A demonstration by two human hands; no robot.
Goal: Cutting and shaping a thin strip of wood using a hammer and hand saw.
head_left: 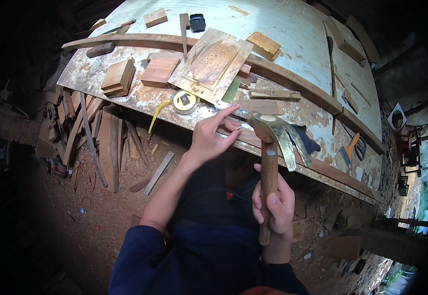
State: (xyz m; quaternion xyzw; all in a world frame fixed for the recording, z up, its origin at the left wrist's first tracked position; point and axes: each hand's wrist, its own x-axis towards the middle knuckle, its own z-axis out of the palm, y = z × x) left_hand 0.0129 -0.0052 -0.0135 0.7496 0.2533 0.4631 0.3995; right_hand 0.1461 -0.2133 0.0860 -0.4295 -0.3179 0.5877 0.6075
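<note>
My right hand (275, 201) grips the wooden handle of a claw hammer (269, 172), its metal head raised over the bench edge. My left hand (213, 135) is at the edge, index finger stretched toward a pale, narrow metal piece (221, 104); its thumb and other fingers curl together around something too small to make out. Just behind it lie a yellow tape measure (184, 102) and a worn wooden board with a recessed panel (209, 64). A dark cloth-like item (308, 140) lies beside the hammer head, partly hidden.
The workbench (292, 29) holds long wooden strips (317, 101), several blocks (160, 73), a chisel-like tool (184, 37), a black case (197, 23) and an orange-handled scraper (351, 147). Scrap wood (110, 147) is heaped on the floor to the left.
</note>
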